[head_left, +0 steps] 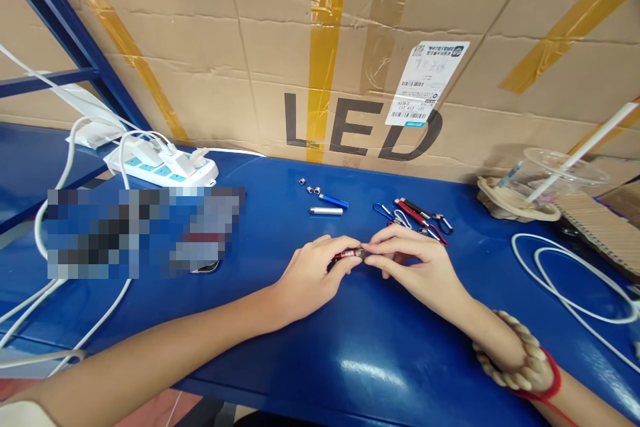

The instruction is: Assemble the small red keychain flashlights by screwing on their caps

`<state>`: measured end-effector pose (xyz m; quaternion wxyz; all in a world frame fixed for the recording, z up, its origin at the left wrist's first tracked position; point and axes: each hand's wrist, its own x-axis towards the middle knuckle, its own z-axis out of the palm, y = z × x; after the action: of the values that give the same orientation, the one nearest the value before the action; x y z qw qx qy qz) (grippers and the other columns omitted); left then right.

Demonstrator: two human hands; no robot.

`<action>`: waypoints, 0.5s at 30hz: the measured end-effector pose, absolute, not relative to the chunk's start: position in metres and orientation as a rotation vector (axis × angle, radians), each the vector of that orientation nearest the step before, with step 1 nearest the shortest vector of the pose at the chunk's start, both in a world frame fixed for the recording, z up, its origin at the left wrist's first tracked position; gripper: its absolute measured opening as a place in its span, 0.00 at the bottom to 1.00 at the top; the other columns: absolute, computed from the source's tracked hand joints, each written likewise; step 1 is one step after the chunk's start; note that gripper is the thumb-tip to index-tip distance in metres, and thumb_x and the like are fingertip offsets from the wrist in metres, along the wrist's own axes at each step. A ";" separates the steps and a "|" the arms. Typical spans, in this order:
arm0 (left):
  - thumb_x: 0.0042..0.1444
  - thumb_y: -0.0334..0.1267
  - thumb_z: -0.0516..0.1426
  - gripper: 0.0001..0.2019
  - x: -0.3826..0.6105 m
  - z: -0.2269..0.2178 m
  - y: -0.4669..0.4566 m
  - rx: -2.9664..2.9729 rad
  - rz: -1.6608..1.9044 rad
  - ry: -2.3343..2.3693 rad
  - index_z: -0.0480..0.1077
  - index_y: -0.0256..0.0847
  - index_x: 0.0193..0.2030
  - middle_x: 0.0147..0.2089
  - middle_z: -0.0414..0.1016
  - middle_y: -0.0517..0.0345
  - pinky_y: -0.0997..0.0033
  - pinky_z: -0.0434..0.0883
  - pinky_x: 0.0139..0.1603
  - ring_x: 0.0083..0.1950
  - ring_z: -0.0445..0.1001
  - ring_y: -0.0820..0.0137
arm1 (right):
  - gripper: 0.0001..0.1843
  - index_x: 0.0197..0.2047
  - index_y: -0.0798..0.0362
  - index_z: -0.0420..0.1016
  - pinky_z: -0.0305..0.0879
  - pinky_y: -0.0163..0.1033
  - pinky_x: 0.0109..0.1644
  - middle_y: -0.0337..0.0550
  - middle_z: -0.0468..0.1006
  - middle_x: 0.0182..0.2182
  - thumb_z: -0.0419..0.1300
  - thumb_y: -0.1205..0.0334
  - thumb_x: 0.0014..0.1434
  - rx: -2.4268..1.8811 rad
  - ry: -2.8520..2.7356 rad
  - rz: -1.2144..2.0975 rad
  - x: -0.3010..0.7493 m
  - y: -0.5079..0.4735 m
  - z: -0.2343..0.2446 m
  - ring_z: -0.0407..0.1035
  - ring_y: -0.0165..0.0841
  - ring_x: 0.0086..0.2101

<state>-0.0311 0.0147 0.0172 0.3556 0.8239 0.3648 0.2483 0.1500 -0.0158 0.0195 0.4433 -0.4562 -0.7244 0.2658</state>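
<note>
Both hands on a small red tube

Left hand (307, 273) and right hand (417, 263) pinch the red tube (349, 254) between fingertips, one hand gripping each end.

Left hand (310, 273) and right hand (420, 267) pinch a small red tube (349, 254) between them over the blue table (280, 347)
</note>
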 end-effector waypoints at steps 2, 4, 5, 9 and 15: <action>0.59 0.39 0.47 0.11 -0.032 0.018 0.015 2.124 0.614 0.919 0.69 0.45 0.42 0.32 0.72 0.62 0.76 0.64 0.33 0.34 0.68 0.73 | 0.05 0.31 0.51 0.78 0.67 0.31 0.19 0.42 0.74 0.31 0.61 0.60 0.52 -1.109 -1.811 0.679 0.152 -0.014 0.019 0.66 0.23 0.18; 0.59 0.40 0.46 0.12 -0.032 0.019 0.015 2.124 0.576 0.905 0.69 0.45 0.43 0.30 0.72 0.64 0.77 0.63 0.32 0.31 0.68 0.75 | 0.05 0.29 0.51 0.78 0.67 0.31 0.19 0.41 0.73 0.30 0.61 0.61 0.51 -1.100 -1.803 0.693 0.153 -0.013 0.019 0.66 0.23 0.18; 0.60 0.40 0.45 0.13 -0.033 0.020 0.014 2.126 0.560 0.903 0.68 0.45 0.43 0.29 0.72 0.64 0.77 0.62 0.31 0.30 0.68 0.75 | 0.04 0.28 0.52 0.77 0.67 0.31 0.18 0.41 0.73 0.30 0.62 0.61 0.51 -1.094 -1.795 0.700 0.153 -0.013 0.019 0.66 0.23 0.18; 0.60 0.39 0.45 0.12 -0.034 0.022 0.013 2.144 0.554 0.888 0.67 0.45 0.43 0.32 0.72 0.64 0.77 0.62 0.33 0.32 0.68 0.75 | 0.03 0.27 0.52 0.77 0.66 0.30 0.18 0.40 0.72 0.29 0.63 0.62 0.50 -1.079 -1.772 0.733 0.152 -0.013 0.020 0.66 0.23 0.17; 0.60 0.37 0.45 0.11 -0.034 0.018 0.015 2.102 0.584 0.798 0.65 0.42 0.43 0.33 0.71 0.62 0.76 0.63 0.35 0.33 0.68 0.75 | 0.05 0.25 0.53 0.77 0.66 0.31 0.18 0.40 0.72 0.28 0.64 0.60 0.49 -1.076 -1.757 0.747 0.154 -0.011 0.021 0.65 0.22 0.17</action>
<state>-0.0342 0.0146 0.0183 0.3980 0.8300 0.3153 0.2307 0.1542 -0.0107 0.0207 0.4571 -0.4368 -0.7130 0.3033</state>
